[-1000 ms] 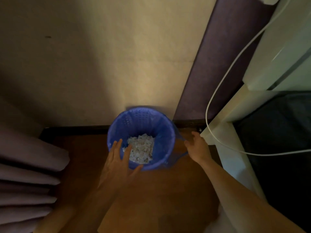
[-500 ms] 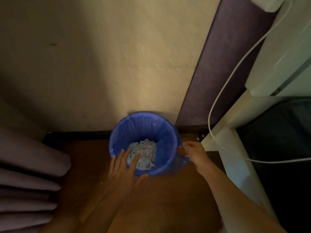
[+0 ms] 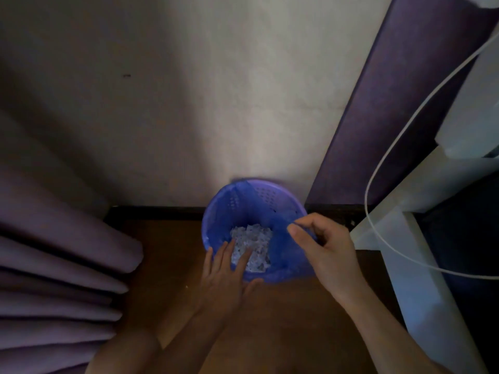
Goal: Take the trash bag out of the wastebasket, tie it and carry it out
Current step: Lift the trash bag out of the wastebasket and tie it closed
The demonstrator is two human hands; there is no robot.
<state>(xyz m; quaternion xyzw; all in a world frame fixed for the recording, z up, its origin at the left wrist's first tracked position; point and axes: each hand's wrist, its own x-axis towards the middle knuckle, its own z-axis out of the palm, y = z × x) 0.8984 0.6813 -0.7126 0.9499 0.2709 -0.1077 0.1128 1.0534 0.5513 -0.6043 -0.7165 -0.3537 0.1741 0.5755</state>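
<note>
Two hands at the wastebasket (image 3: 259,195): our right hand (image 3: 324,247) pinches the trash bag (image 3: 279,249) edge, left hand (image 3: 224,276) spread-fingered on its rim; one-sided yanking may tear it.

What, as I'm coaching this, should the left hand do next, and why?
Probably pinch the near edge of the thin blue plastic trash bag: the right hand pinches its right edge clear of the round purple perforated wastebasket; the left hand rests flat on its rim.
</note>
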